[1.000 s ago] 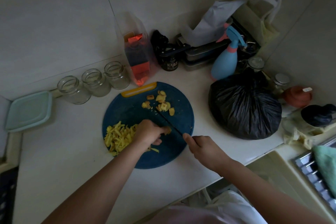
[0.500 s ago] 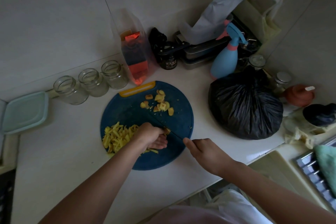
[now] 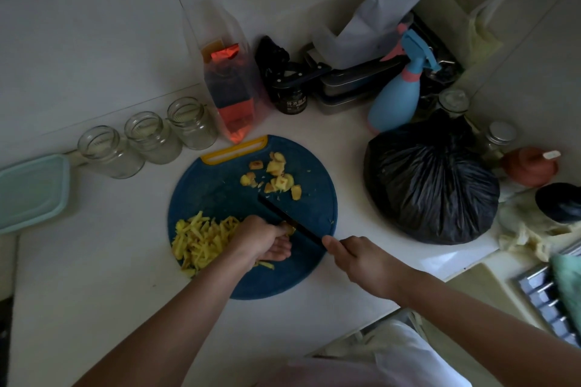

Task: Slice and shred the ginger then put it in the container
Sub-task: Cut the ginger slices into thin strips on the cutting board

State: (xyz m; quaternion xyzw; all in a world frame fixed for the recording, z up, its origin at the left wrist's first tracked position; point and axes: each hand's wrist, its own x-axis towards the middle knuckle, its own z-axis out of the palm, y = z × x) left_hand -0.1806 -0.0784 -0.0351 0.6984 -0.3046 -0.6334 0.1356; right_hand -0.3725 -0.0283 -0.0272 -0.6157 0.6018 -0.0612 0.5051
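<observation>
Fingers [image 3: 278, 250] of the left hand [image 3: 261, 237]: curling down and clamping a small ginger piece [image 3: 290, 227] against the board [image 3: 220, 192].

Fingers [image 3: 333, 243] of the right hand [image 3: 361, 264]: wrapping tight round the handle of the knife [image 3: 276, 212]. Its thin, dark, straight blade is lying diagonally and meeting the held piece.

Board: round, dark blue, matte, with a yellow grip strip, sitting on the pale smooth bench [image 3: 94, 276].

Ginger shreds [image 3: 201, 239]: pale yellow, fibrous sticks, heaping on the board's left side and touching the left hand.

Ginger chunks [image 3: 276, 176]: knobbly, tan-edged bits, lying scattered at the far side of the board.

Container [image 3: 31, 192]: flat, mint-green plastic with rounded corners, resting at the bench's left edge, well apart from the board.

Jars [image 3: 147, 138]: three, clear glass, standing open in a row.

Bag [image 3: 430, 185]: black, crinkled plastic, bulging at the right.
</observation>
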